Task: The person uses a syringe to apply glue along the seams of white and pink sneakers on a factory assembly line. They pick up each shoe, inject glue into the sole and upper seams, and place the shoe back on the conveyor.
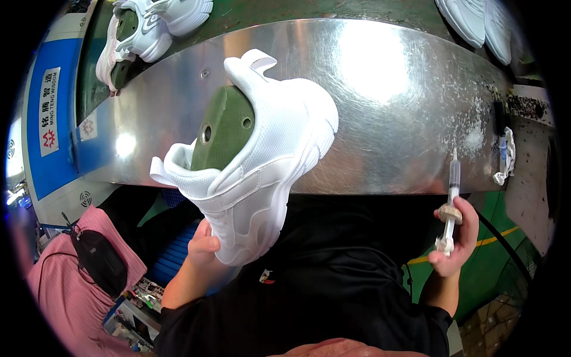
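Note:
My left hand (203, 245) grips a white sneaker (253, 184) by its lower end and holds it up in front of the metal table. A green shoe last (227, 128) with round holes fills the sneaker's opening. White pull loops stick out at the heel end and near the top. In my right hand (461, 238), at the table's near edge, is a clear syringe (455, 175) with its tip pointing up and away from me. Something beige is wrapped round its finger flange. The syringe stands apart from the sneaker.
Several white shoes (157, 38) sit at the far left on a green surface, and more white shoes (476, 24) at the far right. White residue marks the metal tabletop (369, 119). Beside it lies a crumpled white wrapper (505, 157). A person in pink (77, 279) is at the left.

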Available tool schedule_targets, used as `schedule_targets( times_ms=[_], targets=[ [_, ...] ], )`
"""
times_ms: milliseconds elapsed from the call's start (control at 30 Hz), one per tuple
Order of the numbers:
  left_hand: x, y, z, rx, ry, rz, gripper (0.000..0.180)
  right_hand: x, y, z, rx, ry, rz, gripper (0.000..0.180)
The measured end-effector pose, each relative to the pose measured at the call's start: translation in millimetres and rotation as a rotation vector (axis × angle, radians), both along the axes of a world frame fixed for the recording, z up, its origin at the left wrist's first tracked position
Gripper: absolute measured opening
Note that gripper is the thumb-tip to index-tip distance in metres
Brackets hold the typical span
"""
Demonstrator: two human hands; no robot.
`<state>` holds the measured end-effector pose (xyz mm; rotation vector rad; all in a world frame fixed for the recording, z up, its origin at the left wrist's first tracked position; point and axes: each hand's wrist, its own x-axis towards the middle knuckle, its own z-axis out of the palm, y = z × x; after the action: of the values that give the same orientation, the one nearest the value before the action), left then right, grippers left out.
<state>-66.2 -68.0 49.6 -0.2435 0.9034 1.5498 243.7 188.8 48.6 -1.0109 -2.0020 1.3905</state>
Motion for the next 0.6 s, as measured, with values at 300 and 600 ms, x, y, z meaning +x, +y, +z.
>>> schedule_targets(
  times_ms=[300, 600],
  targets=[
    [-7, 4, 3, -0.084, 0.066, -0.082, 0.091, -76, 6, 6, -0.531, 0.663, 0.341, 0.084],
    [-1, 15, 11, -0.309, 0.132, -0.004, 0.087, -130, 4, 4, -0.705, 0.876, 0.486, 0.088]
  ],
)
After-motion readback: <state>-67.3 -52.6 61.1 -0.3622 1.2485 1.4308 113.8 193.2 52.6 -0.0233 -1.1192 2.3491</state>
